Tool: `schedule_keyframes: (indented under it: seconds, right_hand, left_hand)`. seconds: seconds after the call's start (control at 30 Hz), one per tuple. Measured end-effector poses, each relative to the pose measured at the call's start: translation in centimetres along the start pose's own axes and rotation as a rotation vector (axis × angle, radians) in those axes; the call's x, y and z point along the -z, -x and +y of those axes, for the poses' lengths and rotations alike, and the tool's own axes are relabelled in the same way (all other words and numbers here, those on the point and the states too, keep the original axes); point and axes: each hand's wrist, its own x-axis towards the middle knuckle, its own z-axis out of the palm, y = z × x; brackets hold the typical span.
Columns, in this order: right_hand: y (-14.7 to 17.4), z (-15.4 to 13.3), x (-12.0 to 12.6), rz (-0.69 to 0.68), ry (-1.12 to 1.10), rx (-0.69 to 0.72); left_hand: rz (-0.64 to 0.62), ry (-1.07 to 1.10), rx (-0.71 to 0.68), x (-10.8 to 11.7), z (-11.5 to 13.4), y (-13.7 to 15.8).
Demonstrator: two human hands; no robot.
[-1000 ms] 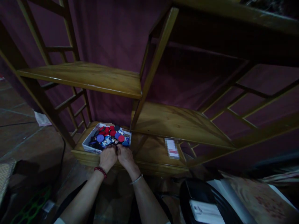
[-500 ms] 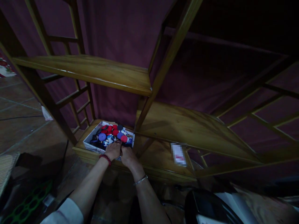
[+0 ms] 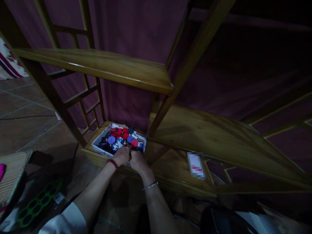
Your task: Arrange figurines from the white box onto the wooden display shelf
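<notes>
A shallow white cardboard box (image 3: 99,150) sits on the low wooden shelf at the left. Inside it lie several red discs (image 3: 125,136), blue-purple discs (image 3: 111,140), a dark disc (image 3: 131,130) and small blue-and-white pieces (image 3: 119,142). My left hand (image 3: 122,155), with a red bead bracelet at the wrist, is at the box's front edge, fingers bent inward. Right beside it, my right hand (image 3: 138,160) is curled, a silver bracelet on its wrist. The two hands meet at the fingers. Whatever is pinched between them is hidden and too dark to make out.
An upper wooden shelf (image 3: 107,69) juts out above the box, and a slanting post (image 3: 180,87) stands to its right. A blurred white packet (image 3: 196,165) lies on the lower shelf. On the floor at lower left is a green holed tray (image 3: 36,206).
The view has shifted, so the shelf, box and hands appear slightly further right. Both hands stay together at the box's front edge, with little change in their pose.
</notes>
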Motion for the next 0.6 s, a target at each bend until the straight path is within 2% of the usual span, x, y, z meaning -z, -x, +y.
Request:
schedule_keyframes:
  seconds: [0.13, 0.27, 0.37, 0.6]
  right_hand:
    - [-0.2, 0.2, -0.1, -0.009, -0.006, 0.009]
    - [-0.1, 0.1, -0.4, -0.035, 0.011, 0.000]
    - [0.3, -0.1, -0.3, -0.047, 0.007, 0.023]
    - [2.0, -0.9, -0.1, -0.074, -0.005, 0.187]
  left_hand:
    - [-0.014, 0.068, 0.008, 0.1, -0.1, -0.1]
    - [-0.028, 0.135, -0.047, 0.3, -0.4, 0.0]
    - [-0.046, 0.105, -0.052, 0.7, -0.9, 0.4]
    - [-0.008, -0.176, 0.216, 2.7, -3.4, 1.9]
